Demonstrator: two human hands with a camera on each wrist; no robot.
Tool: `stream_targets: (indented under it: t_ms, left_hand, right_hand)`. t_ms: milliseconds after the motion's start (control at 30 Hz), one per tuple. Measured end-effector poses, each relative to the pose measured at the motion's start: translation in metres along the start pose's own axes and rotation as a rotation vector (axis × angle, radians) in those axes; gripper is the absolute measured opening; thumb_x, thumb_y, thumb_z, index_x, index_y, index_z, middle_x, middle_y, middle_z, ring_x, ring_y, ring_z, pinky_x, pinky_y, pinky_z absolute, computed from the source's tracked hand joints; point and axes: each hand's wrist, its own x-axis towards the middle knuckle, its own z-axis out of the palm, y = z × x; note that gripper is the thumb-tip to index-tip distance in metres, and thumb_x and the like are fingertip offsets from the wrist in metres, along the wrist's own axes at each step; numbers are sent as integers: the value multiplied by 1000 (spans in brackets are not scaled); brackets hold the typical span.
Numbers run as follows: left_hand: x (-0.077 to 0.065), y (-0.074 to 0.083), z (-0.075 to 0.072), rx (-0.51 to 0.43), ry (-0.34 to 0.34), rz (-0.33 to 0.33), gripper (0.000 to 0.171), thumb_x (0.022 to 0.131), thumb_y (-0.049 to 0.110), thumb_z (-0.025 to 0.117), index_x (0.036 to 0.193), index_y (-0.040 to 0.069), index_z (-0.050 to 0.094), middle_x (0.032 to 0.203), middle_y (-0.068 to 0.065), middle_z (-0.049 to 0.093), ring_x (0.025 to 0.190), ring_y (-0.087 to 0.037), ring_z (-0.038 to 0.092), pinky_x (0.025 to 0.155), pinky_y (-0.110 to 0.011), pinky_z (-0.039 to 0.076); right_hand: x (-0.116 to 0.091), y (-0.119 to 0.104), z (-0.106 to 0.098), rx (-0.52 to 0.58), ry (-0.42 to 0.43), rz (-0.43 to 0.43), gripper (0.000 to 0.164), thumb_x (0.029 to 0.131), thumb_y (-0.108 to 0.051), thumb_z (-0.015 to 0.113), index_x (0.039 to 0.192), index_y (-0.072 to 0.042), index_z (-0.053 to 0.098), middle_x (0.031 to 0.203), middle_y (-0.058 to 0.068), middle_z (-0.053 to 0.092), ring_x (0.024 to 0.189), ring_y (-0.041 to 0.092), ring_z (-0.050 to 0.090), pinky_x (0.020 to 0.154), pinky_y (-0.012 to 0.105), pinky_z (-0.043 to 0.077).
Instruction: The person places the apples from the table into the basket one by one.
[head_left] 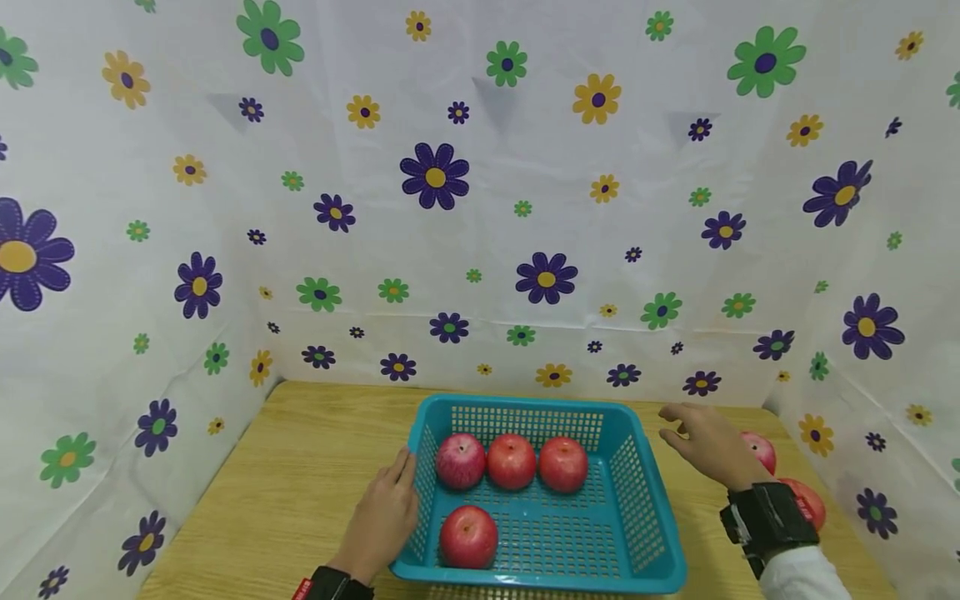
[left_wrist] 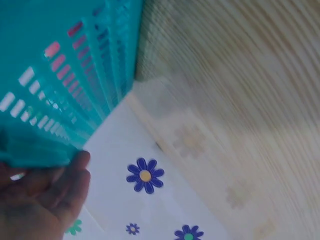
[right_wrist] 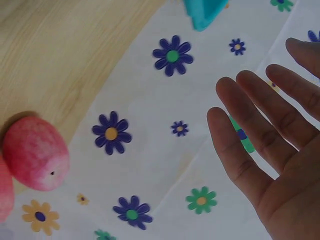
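Observation:
A teal plastic basket (head_left: 540, 578) with perforated walls stands on the table. Inside it, three apples (head_left: 512, 461) sit in a row along the back, and another apple (head_left: 468, 537) lies at the front left. My left hand (head_left: 382, 508) touches the basket's left rim with its fingers fairly straight; no thumb shows inside the rim. To the right of the basket, my right hand (head_left: 705, 442) hovers with nothing held, its fingers spread apart in the right wrist view. Beyond that hand and wrist, two more apples (right_wrist: 36, 152) lie on the table, partly hidden in the head view.
The wooden table (head_left: 315, 467) extends to both sides of the basket. A white flower-printed cloth (head_left: 480, 242) hangs behind the table and along both sides. Dark straps (head_left: 772, 517) are around both wrists.

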Motion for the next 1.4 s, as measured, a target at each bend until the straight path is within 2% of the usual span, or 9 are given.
stream_targets:
  t_ms: [233, 367, 533, 667, 867, 1033, 1200, 1400]
  left_hand:
    - [0, -7, -10, -40, -85, 7, 44, 95, 2, 65, 135, -15, 55, 142, -31, 52, 114, -41, 62, 95, -56, 52]
    - [-1, -9, -12, -7, -112, 22, 43, 99, 7, 64, 136, -14, 55, 143, -29, 52, 120, -43, 59, 99, -57, 49]
    - [-2, -9, -10, 68, -77, 68, 40, 97, 6, 65, 131, -14, 59, 140, -29, 55, 124, -42, 57, 101, -55, 49]
    - [-2, -9, -8, 94, -56, 74, 38, 95, 5, 66, 128, -15, 61, 137, -27, 57, 126, -41, 56, 103, -52, 48]
    - [-3, -8, -6, 112, -3, 106, 35, 92, 2, 70, 122, -15, 65, 131, -26, 61, 122, -38, 59, 103, -48, 49]
    - [-4, -8, -4, 114, -7, 90, 34, 92, 3, 70, 121, -15, 66, 131, -25, 62, 122, -37, 59, 102, -48, 49]
    - [-4, -9, -2, 114, 9, 89, 34, 91, 2, 71, 121, -15, 66, 130, -25, 62, 122, -37, 60, 100, -47, 50]
    - [-5, -8, -3, 111, 28, 111, 34, 91, 2, 72, 120, -15, 66, 129, -26, 63, 121, -38, 60, 100, -47, 51]
  right_hand:
    - [-10, 23, 0, 43, 9, 54, 20, 92, -3, 70, 106, 11, 68, 102, 26, 69, 81, 34, 68, 72, 51, 59]
    - [-16, 33, 2, 48, 7, 107, 22, 92, -3, 68, 106, 14, 66, 102, 28, 68, 82, 36, 68, 71, 52, 58]
    - [-22, 44, 5, 7, 32, 180, 23, 92, -3, 68, 107, 14, 66, 102, 29, 68, 83, 39, 67, 72, 55, 57]
    - [-26, 51, 7, -26, 58, 213, 24, 91, -4, 68, 106, 14, 67, 101, 30, 68, 82, 39, 64, 74, 58, 55]
    - [-29, 55, 5, -50, 39, 276, 27, 90, -5, 67, 108, 14, 65, 108, 36, 64, 95, 50, 61, 83, 65, 51]
    - [-29, 61, 4, -72, 20, 324, 29, 91, -7, 67, 108, 15, 64, 111, 39, 62, 101, 55, 59, 86, 67, 50]
    - [-29, 67, 1, -97, -17, 378, 32, 89, -8, 65, 108, 18, 62, 107, 39, 62, 98, 55, 59, 84, 66, 50]
    - [-31, 74, 0, -133, -27, 390, 29, 89, -6, 65, 105, 19, 62, 99, 37, 62, 89, 51, 59, 83, 65, 51]
